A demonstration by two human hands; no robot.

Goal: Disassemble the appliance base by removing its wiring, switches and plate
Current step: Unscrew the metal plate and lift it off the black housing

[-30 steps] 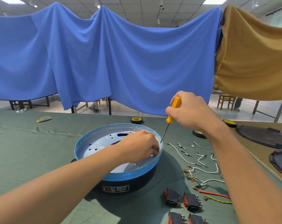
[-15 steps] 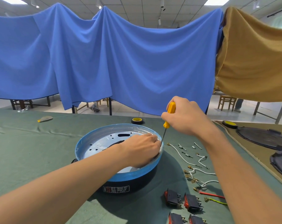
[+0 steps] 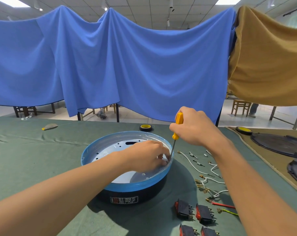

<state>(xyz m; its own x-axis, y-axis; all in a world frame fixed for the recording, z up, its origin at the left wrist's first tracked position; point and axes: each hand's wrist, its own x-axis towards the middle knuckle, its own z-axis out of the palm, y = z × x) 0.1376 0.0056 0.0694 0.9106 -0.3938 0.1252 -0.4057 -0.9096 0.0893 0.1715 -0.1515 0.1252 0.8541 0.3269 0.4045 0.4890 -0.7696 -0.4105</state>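
Observation:
The round appliance base (image 3: 135, 186), blue rim over a black wall, sits on the green cloth in front of me. A white metal plate (image 3: 110, 153) with holes lies inside it. My left hand (image 3: 146, 155) reaches into the base, its fingers bent down onto the plate at the right inner edge. Whether they pinch anything is hidden. My right hand (image 3: 196, 128) grips a yellow-handled screwdriver (image 3: 177, 126), whose tip meets the plate beside my left fingertips. Several red-and-black switches (image 3: 184, 209) and loose white wires (image 3: 192, 165) lie to the right of the base.
A red wire (image 3: 223, 205) and a yellow-green wire (image 3: 229, 213) lie near the switches. Two tape rolls (image 3: 145, 127) (image 3: 243, 130) sit at the back. Dark round lids (image 3: 280, 144) rest at the right. A small scraper (image 3: 49, 126) lies far left. Blue and tan cloths hang behind.
My right hand has carried the screwdriver slightly left, and the handle stands more upright. My left hand stays inside the base by the tip.

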